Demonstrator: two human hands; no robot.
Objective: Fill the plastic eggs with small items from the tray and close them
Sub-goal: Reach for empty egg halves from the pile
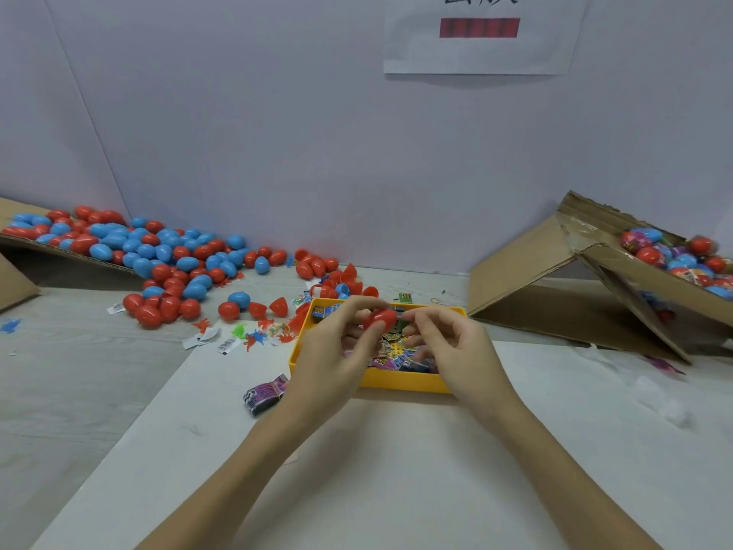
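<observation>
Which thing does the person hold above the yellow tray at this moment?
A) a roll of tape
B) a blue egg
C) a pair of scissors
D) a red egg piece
D: the left hand grips a red egg piece over the yellow tray, and the right hand brings a small item to it.

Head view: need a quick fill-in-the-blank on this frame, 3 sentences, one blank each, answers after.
1. The left hand holds an egg piece whose colour is ____.
2. Both hands work above a tray whose colour is ____.
3. The loose pile of eggs on the person's left holds red ones and ____ ones.

Missing words: red; yellow; blue.
</observation>
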